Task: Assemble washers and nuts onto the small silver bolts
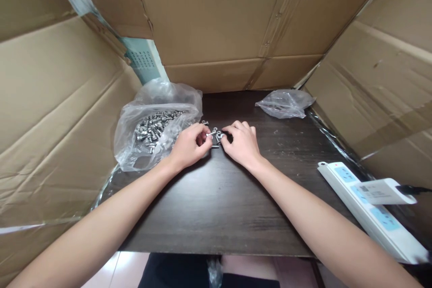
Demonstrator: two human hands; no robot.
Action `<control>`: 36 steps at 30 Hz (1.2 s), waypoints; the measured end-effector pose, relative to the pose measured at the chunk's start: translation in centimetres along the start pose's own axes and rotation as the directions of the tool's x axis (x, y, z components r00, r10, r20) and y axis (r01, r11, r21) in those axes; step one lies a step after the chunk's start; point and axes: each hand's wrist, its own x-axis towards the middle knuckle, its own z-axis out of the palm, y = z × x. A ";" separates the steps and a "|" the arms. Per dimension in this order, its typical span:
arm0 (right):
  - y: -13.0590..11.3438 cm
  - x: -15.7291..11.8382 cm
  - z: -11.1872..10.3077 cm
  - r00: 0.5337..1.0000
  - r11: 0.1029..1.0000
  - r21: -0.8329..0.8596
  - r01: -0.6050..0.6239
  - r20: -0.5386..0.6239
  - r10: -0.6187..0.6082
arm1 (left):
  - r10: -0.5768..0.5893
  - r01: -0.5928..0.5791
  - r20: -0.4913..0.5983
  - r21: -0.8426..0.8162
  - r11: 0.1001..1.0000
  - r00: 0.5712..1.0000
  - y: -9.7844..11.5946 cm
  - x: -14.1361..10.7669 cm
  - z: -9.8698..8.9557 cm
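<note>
My left hand (191,144) pinches a small silver bolt (211,133) between thumb and fingers, just above the dark table. Facing it, my right hand (241,141) has its thumb and index finger curled together by a shiny small metal part, too small to name. Between the two hands lie several loose bolts and nuts (215,129), partly hidden by the fingers. Left of my left hand, an open clear plastic bag (124,121) holds a heap of silver bolts (157,126).
At the back right of the table (216,207) lies another clear plastic bag (285,102). A white power strip (367,207) with a plugged-in white adapter (384,191) runs along the right edge. Cardboard walls (219,18) enclose the back and both sides.
</note>
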 end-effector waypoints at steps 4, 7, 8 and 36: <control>0.0 0.0 -0.1 1.000 0.999 -0.022 0.028 -0.005 -0.028 | 0.007 -0.007 0.008 0.013 1.000 1.000 0.0 0.0 0.0; -0.2 -0.1 -0.3 0.999 0.998 -0.043 0.041 0.006 -0.041 | 0.010 -0.010 0.007 0.016 1.000 1.000 0.0 0.0 0.0; -0.2 -0.1 -0.3 0.999 0.998 -0.049 0.040 0.013 -0.039 | 0.009 -0.009 0.008 0.015 1.000 1.000 0.0 0.0 0.0; -0.6 -0.1 -0.2 0.997 0.972 0.227 0.057 -0.059 -0.045 | 0.029 -0.030 0.039 0.025 0.999 0.999 0.0 0.0 0.0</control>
